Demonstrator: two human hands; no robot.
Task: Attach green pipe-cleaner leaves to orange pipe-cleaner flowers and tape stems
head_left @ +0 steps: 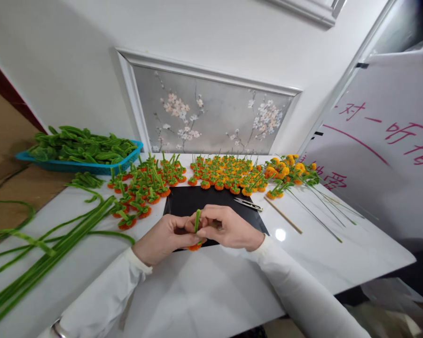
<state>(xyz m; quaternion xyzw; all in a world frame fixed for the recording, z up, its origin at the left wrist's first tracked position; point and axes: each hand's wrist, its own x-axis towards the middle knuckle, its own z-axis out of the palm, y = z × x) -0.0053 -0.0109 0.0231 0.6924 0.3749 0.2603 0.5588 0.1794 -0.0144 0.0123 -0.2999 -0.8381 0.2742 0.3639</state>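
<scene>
Your left hand (165, 236) and right hand (229, 226) pinch an orange flower (194, 247) over the near edge of the black mat (188, 201), white tabletop (204, 286) spreading before it, snips (248, 204) by its right edge.

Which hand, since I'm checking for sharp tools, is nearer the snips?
Right. The right hand is just in front of the snips, slightly left; the left hand is farther left.

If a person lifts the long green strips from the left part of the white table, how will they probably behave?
The long green strips would probably bend rather than stay rigid, since several already lie in curves. They are likely light, being so thin. Their fuzzy-looking surface suggests little slipping, and they may catch on each other where they lie bunched and crossing.
</scene>
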